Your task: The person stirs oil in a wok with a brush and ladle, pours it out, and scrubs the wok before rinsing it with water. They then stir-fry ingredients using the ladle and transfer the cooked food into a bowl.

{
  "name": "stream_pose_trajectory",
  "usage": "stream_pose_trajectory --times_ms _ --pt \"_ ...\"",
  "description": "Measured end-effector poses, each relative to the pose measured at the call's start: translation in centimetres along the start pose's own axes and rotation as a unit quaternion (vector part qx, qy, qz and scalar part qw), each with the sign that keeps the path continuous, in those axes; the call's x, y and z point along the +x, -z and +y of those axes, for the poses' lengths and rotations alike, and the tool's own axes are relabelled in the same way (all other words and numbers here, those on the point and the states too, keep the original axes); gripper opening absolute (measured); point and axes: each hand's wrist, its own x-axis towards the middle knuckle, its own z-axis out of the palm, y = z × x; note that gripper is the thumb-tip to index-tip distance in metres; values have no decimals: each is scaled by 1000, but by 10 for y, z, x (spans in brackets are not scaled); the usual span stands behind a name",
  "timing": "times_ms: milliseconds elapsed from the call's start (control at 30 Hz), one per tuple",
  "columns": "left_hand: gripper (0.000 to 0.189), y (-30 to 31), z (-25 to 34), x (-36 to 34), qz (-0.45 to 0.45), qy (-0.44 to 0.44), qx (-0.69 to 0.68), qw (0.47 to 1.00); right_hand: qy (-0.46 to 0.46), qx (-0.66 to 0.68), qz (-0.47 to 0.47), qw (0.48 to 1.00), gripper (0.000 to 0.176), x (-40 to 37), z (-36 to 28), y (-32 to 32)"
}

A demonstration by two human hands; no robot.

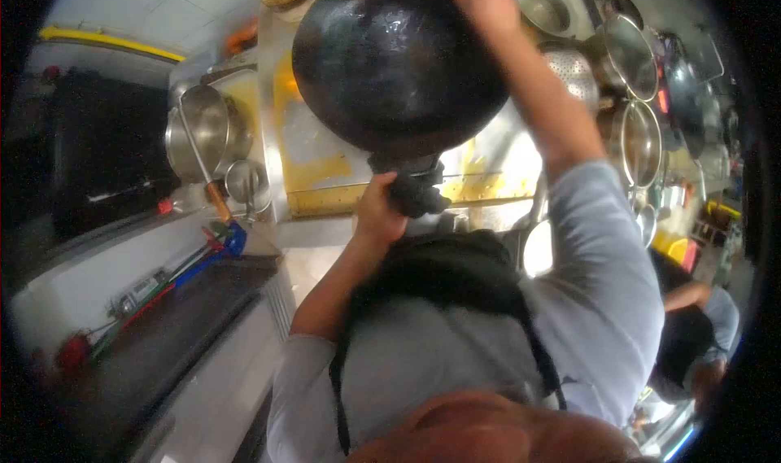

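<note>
A large black wok [394,72] fills the top middle of the head view, its dark inside facing me with a few shiny spots. My left hand [382,211] is closed around a bunched dark cloth [419,193] at the wok's near edge, where its handle would be; the handle itself is hidden. At the far right part of the wok's rim is my right hand [488,11]. Its fingers are blurred, so whether they grip the rim or something small cannot be made out.
Below the wok lies a metal worktop [317,150] with yellow stains. On the left stand a steel pot [199,137] with a long-handled tool in it and a smaller pot [246,182]. Strainers and pans, including a perforated colander [569,72], line the right. Another person [691,333] is at lower right.
</note>
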Motion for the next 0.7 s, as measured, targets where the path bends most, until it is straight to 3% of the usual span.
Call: stream_pose_trajectory --times_ms 67,100,133,167,200,233,267,333,367,400,433,467,500,567,633,667,700 --pt "43 2 1 -5 20 23 17 999 32 5 14 999 61 -10 -6 -83" --pt "41 1 3 -2 37 45 28 998 -28 20 -81 996 71 -17 -12 -132" --pt "39 0 6 3 53 67 39 996 48 -2 -170 984 83 -42 -3 -192" --pt "37 0 8 5 73 92 51 992 169 -56 -281 943 95 -90 -26 -154" --pt "35 -1 8 8 94 116 62 987 213 -5 -423 881 102 -114 -34 -129" --pt "35 -10 11 9 85 115 59 988 297 24 -392 870 104 -136 -28 -121" --pt "35 -24 18 1 107 100 79 986 213 90 -524 820 102 -134 -37 -49" --pt "34 -32 21 -7 124 87 106 983 328 73 -560 757 96 -88 29 -60" --pt "35 -35 22 -7 109 97 142 979 320 -89 -533 778 92 -60 46 -38" --pt "35 -40 25 -5 93 101 176 975 227 -332 -535 743 92 -16 79 -62" --pt "35 -44 24 -7 87 94 183 975 103 -254 -303 913 80 -24 73 -12" --pt "36 -49 22 -9 96 81 177 976 133 -271 -123 945 78 -13 79 -8" --pt "36 -53 21 -6 103 66 172 978 135 -267 -104 949 78 0 78 -10" --pt "39 -38 20 -3 97 59 167 979 12 -24 51 998 82 -11 46 -9" --pt "44 -27 20 0 121 87 199 969 -52 68 20 996 87 -20 18 -43" --pt "50 44 -7 30 49 23 157 986 -84 81 -21 993 84 -31 5 -64" --pt "50 49 -12 35 49 20 163 985 -71 54 -55 995 77 -40 4 -114"
